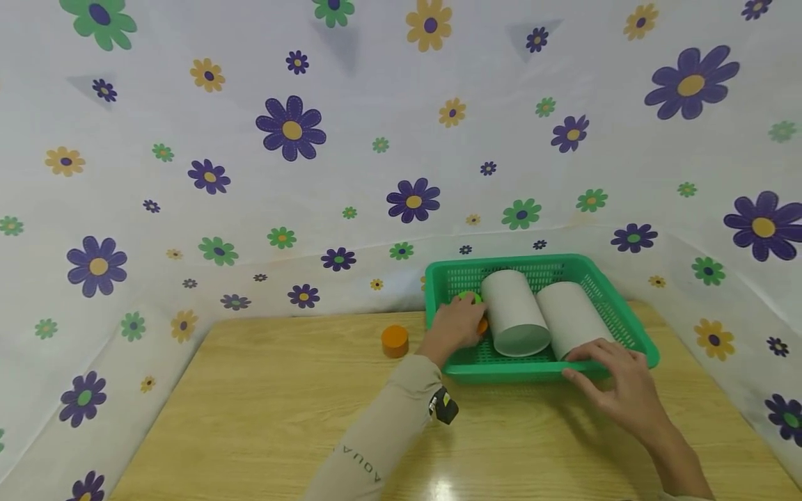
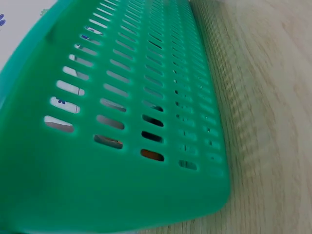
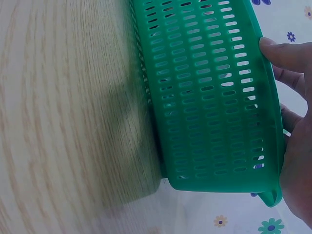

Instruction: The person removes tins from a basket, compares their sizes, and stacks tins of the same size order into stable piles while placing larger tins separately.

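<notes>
A green plastic basket [image 1: 501, 374] with slotted walls stands at the back right of the table. My left hand [image 1: 459, 323] reaches into its left side, fingers bent downward. Beside those fingers show a bright green piece [image 1: 470, 298] and an orange piece [image 1: 482, 325], both mostly covered; whether the hand grips either is hidden. With the thumb outside and the fingers inside, my right hand [image 1: 617, 379] holds the basket's front rim near the right corner. Two white cylinders lie in the basket, a left one [image 1: 514, 309] and a right one [image 1: 571, 313], the latter close to my right fingers.
An orange round block [image 1: 395, 342] stands on the wooden table [image 1: 263, 403], left of the basket. A flower-patterned white cloth [image 1: 351, 160] hangs behind the table and along its sides. The left wrist view is filled mostly by the basket's outer wall.
</notes>
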`<state>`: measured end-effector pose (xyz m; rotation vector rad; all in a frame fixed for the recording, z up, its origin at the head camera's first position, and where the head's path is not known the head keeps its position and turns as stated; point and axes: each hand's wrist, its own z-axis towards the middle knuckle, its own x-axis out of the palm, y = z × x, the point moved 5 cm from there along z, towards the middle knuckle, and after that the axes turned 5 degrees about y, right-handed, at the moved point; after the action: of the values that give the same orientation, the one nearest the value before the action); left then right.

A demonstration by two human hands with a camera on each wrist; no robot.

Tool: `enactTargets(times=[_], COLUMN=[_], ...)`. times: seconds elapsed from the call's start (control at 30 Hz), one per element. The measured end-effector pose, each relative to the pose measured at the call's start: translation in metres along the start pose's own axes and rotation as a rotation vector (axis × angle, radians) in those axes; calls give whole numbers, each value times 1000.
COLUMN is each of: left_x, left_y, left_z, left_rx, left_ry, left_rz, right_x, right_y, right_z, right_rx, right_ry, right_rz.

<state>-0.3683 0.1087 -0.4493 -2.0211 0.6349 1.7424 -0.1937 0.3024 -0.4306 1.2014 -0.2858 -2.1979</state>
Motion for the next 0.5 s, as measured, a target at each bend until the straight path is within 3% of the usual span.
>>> enactTargets(times=[0.2,0.5], left_x=[1,-3], left_y=[-2,-3], left_z=[-1,-6], left_rx=[6,17], left_ry=[5,-40], left_rz=[27,18], right_x=[0,-1], right_y=[0,1], right_z=[-1,0], right_rx=[3,-1], right_ry=[7,4], right_rz=[7,8])
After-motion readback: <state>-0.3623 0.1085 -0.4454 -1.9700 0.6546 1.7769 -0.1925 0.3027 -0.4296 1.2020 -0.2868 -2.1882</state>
